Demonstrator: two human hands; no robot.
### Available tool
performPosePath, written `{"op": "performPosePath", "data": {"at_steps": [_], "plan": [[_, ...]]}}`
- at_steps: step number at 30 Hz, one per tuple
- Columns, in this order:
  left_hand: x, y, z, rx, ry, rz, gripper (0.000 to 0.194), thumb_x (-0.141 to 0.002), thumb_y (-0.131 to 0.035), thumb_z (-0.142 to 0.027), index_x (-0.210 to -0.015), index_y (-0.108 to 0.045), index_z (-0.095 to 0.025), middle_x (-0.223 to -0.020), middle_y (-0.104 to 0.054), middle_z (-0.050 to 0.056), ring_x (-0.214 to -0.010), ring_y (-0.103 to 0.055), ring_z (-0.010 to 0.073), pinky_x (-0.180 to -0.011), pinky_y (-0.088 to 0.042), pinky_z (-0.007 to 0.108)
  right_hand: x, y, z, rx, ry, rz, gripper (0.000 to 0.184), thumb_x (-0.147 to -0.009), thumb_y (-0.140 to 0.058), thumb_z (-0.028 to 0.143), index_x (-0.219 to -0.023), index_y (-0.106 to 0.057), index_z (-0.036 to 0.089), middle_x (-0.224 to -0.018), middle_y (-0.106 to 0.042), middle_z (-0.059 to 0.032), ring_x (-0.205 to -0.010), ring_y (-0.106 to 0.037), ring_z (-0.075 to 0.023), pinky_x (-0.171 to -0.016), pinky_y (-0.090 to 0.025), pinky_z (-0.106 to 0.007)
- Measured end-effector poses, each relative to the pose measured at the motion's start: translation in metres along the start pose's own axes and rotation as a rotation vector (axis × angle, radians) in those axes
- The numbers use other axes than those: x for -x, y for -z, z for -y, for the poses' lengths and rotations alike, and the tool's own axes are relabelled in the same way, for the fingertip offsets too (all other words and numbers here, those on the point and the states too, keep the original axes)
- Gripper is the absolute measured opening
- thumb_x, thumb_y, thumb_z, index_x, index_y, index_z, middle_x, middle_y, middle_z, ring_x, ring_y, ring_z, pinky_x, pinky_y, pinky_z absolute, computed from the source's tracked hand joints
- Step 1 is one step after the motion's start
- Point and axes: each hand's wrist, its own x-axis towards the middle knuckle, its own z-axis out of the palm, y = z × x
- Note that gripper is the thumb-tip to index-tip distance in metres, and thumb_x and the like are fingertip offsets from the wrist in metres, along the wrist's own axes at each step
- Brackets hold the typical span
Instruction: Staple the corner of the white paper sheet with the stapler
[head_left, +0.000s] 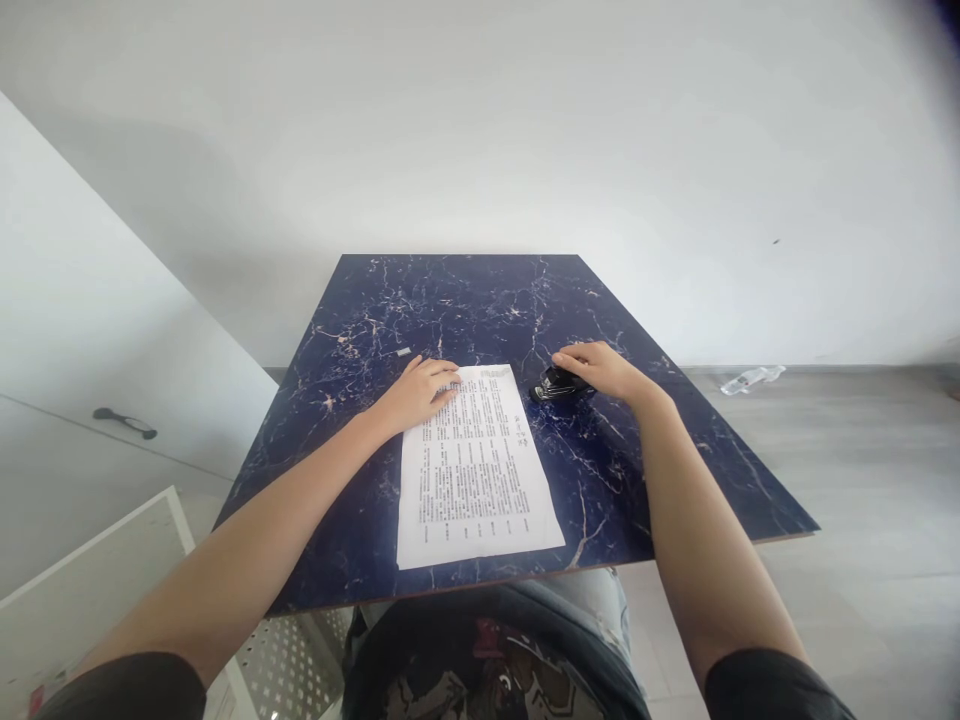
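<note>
Printed sheets of paper (480,480), or a single sheet, lie on the dark blue marbled table in front of me. The print runs sideways, with a few handwritten marks at the right edge. My left hand (427,390) rests on the paper's upper left edge, its fingers stretched out and slightly apart. To the right of the paper, my right hand (600,368) is closed over a black stapler (555,385), which stands on the table apart from the sheet. The hand covers the stapler's rear part. Beyond my left fingertips lies a small pale strip, perhaps staples (403,351).
The blue table (465,290) reaches a white wall at its far side. At the left stands a white cabinet with a dark handle (124,423). Below it is a white perforated basket (285,665). Clear crumpled plastic (752,380) lies on the grey floor at the right.
</note>
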Motion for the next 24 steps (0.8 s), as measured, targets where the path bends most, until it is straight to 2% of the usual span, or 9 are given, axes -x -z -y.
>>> {"op": "performPosePath", "data": {"at_steps": [3, 5, 7, 10, 12, 14, 17, 20, 24], "plan": [[0.0, 0.004, -0.002, 0.023, -0.055, -0.033, 0.029, -0.102, -0.049, -0.026, -0.12, -0.072, -0.021, -0.133, -0.068, 0.012, -0.126, -0.061, 0.0275, -0.115, -0.04, 0.057, 0.009, 0.012, -0.007, -0.038, 0.035, 0.128, 0.042, -0.091, -0.061, 0.064, -0.099, -0.071, 0.024, -0.097, -0.072, -0.0044, -0.084, -0.063, -0.0223, -0.076, -0.043, -0.033], [0.0, 0.007, -0.004, 0.055, -0.121, -0.036, 0.029, -0.102, -0.051, -0.028, -0.117, -0.074, -0.023, -0.127, -0.07, 0.011, -0.121, -0.064, 0.0257, -0.11, -0.046, 0.05, 0.013, 0.017, -0.014, -0.019, 0.024, 0.175, 0.044, -0.082, -0.072, 0.059, -0.109, -0.071, 0.024, -0.107, -0.073, -0.0067, -0.091, -0.064, -0.0252, -0.078, -0.045, -0.034], [0.001, 0.01, -0.006, 0.084, -0.187, 0.015, 0.029, -0.102, -0.051, -0.03, -0.116, -0.076, -0.026, -0.126, -0.073, 0.008, -0.119, -0.066, 0.0241, -0.112, -0.045, 0.049, 0.015, 0.02, -0.022, 0.022, 0.015, 0.188, 0.044, -0.077, -0.078, 0.052, -0.11, -0.071, 0.023, -0.109, -0.073, -0.0076, -0.093, -0.065, -0.0266, -0.079, -0.045, -0.035], [0.004, 0.011, -0.007, 0.085, -0.222, 0.121, 0.031, -0.101, -0.055, -0.034, -0.127, -0.072, -0.031, -0.135, -0.071, 0.004, -0.13, -0.062, 0.0239, -0.123, -0.033, 0.054, 0.014, 0.019, -0.03, 0.066, 0.036, 0.158, 0.033, -0.076, -0.077, 0.043, -0.101, -0.074, 0.023, -0.102, -0.073, -0.0056, -0.092, -0.064, -0.0261, -0.081, -0.045, -0.036], [0.005, 0.01, -0.007, 0.076, -0.216, 0.166, 0.038, -0.1, -0.059, -0.04, -0.137, -0.067, -0.034, -0.145, -0.065, 0.003, -0.14, -0.056, 0.0244, -0.128, -0.023, 0.055, 0.01, 0.014, -0.029, 0.089, 0.053, 0.033, 0.027, -0.075, -0.075, 0.038, -0.097, -0.075, 0.022, -0.098, -0.073, -0.0047, -0.091, -0.065, -0.0256, -0.082, -0.045, -0.036], [0.005, 0.007, -0.006, 0.07, -0.203, 0.187, 0.044, -0.1, -0.059, -0.046, -0.143, -0.062, -0.035, -0.151, -0.06, 0.003, -0.147, -0.049, 0.0248, -0.129, -0.018, 0.055, 0.003, 0.005, -0.019, 0.106, 0.025, -0.188, 0.027, -0.076, -0.074, 0.038, -0.098, -0.076, 0.021, -0.099, -0.073, -0.0057, -0.09, -0.064, -0.0253, -0.082, -0.046, -0.037], [0.004, 0.002, -0.004, 0.058, -0.16, 0.179, 0.045, -0.102, -0.056, -0.05, -0.144, -0.06, -0.036, -0.155, -0.057, 0.003, -0.15, -0.045, 0.0259, -0.129, -0.017, 0.057, -0.008, -0.016, 0.009, 0.045, -0.135, -0.5, 0.037, -0.081, -0.071, 0.045, -0.105, -0.075, 0.017, -0.097, -0.072, -0.0089, -0.082, -0.063, -0.0244, -0.072, -0.045, -0.035], [0.002, 0.003, -0.005, 0.065, -0.149, 0.113, 0.046, -0.1, -0.06, -0.053, -0.142, -0.061, -0.035, -0.152, -0.059, 0.005, -0.145, -0.049, 0.0283, -0.126, -0.023, 0.058, -0.017, -0.039, 0.039, -0.124, -0.239, -0.592, 0.041, -0.085, -0.068, 0.051, -0.106, -0.074, 0.016, -0.088, -0.072, -0.0082, -0.073, -0.061, -0.0223, -0.063, -0.042, -0.032], [0.001, 0.014, -0.009, 0.147, -0.043, -0.204, 0.034, -0.102, -0.056, -0.048, -0.126, -0.064, -0.025, -0.128, -0.069, 0.01, -0.124, -0.06, 0.0266, -0.113, -0.042, 0.05, -0.02, -0.061, 0.066, -0.196, -0.151, -0.457, 0.031, -0.082, -0.072, 0.047, -0.098, -0.076, 0.02, -0.083, -0.072, -0.0046, -0.071, -0.061, -0.0206, -0.061, -0.04, -0.031]]}}
